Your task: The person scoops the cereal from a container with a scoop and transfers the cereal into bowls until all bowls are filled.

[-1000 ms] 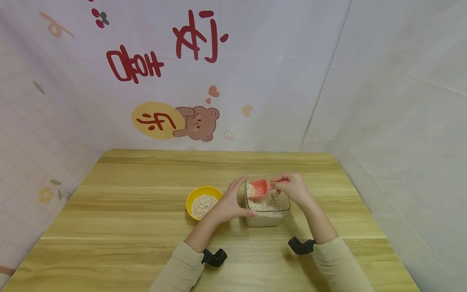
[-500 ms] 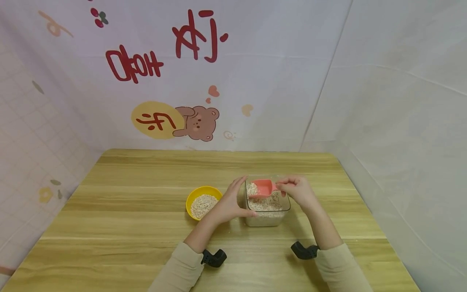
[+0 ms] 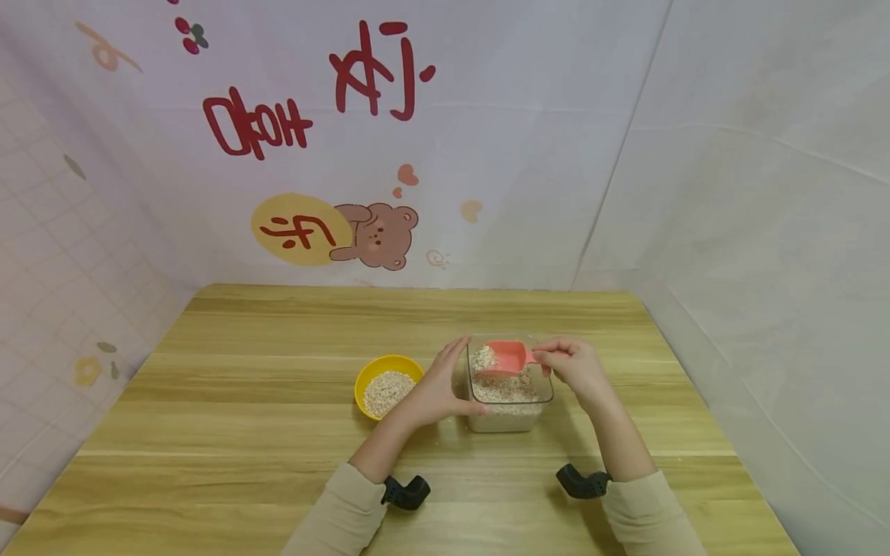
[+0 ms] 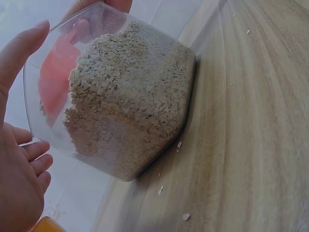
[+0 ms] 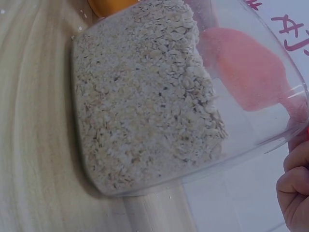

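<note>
A clear plastic container (image 3: 506, 423) with rounded corners holds rolled oats (image 4: 125, 92). My left hand (image 3: 438, 390) holds its left side, with the thumb round the front corner and the fingers by the back corner. With my right hand (image 3: 570, 369) I pinch the handle of a pink scoop (image 3: 510, 359) at the container's mouth. Oats lie in the scoop's front end, which points left. Through the clear wall, the scoop (image 5: 251, 70) shows above the oat surface in the right wrist view. Left of the container, a yellow bowl (image 3: 360, 386) holds more oats, partly behind my left hand.
Everything stands on a wood-grain table (image 3: 264, 432). A few stray oat flakes (image 4: 186, 217) lie beside the container. White printed curtains (image 3: 521, 154) close off the back and sides. A black wrist mount (image 3: 406, 493) sits on each forearm.
My right hand has drawn the scoop a little to the right and levelled it, with a small heap of oats showing in its front end. My left hand keeps its hold on the container.
</note>
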Motion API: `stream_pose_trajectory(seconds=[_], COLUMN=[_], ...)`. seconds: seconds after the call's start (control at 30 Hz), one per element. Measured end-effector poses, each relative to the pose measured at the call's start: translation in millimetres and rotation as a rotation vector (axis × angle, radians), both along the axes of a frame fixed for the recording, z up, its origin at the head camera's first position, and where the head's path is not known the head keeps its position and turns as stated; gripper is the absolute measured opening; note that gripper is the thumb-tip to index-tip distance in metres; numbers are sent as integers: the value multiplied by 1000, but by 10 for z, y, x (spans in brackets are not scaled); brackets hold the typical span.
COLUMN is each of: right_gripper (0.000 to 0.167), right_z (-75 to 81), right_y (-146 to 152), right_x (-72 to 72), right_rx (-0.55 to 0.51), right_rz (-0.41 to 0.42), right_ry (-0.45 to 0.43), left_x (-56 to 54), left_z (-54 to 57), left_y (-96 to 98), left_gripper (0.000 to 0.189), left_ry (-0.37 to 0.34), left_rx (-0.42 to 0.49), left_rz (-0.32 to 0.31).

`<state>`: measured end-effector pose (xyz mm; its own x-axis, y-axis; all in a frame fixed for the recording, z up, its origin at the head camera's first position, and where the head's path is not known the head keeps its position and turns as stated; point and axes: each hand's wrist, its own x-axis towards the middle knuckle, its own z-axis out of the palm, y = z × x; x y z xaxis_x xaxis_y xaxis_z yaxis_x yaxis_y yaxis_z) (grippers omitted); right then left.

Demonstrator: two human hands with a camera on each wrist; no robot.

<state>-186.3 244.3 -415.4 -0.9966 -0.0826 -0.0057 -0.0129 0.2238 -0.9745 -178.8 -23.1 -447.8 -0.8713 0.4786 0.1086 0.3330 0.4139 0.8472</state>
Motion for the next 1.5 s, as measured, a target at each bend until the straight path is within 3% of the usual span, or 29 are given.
stream_pose_trajectory(seconds=[0.63, 1.1, 1.5], right_gripper=[12, 14, 19], right_z=[105, 189, 226], right_y=[-23, -211, -423], right_x=[91, 122, 114], right_rx=[-78, -104, -135], right_rz=[-21, -45, 17], right_ry=[41, 24, 18], left_x=[97, 185, 234], left_z=[101, 136, 140], left_y=[-117, -381, -594], left_gripper=[118, 116, 119], left_ry=[-6, 15, 47], left_rx=[-7, -20, -58], left_rz=[34, 57, 95])
